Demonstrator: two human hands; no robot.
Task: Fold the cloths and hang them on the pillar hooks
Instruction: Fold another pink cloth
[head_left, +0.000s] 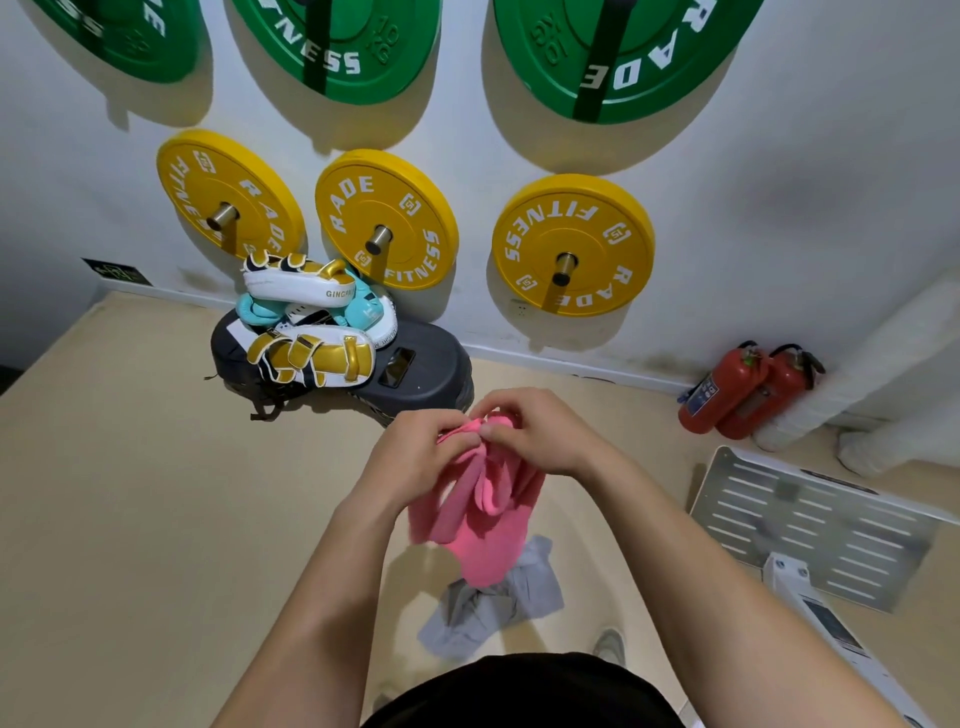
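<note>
A pink cloth (480, 512) hangs bunched in the air in front of me. My left hand (415, 452) and my right hand (540, 431) both pinch its top edge, fingertips almost touching. The cloth droops down between my forearms. Below it, a grey cloth (493, 603) lies crumpled on the beige floor. No pillar hooks can be seen.
Yellow weight plates (571, 244) and green weight plates (613, 47) hang on the white wall ahead. Boxing pads (311, 322) are piled on a dark step platform (421, 374). Two red fire extinguishers (743, 389) stand at the right, near a white slotted scale base (810, 525).
</note>
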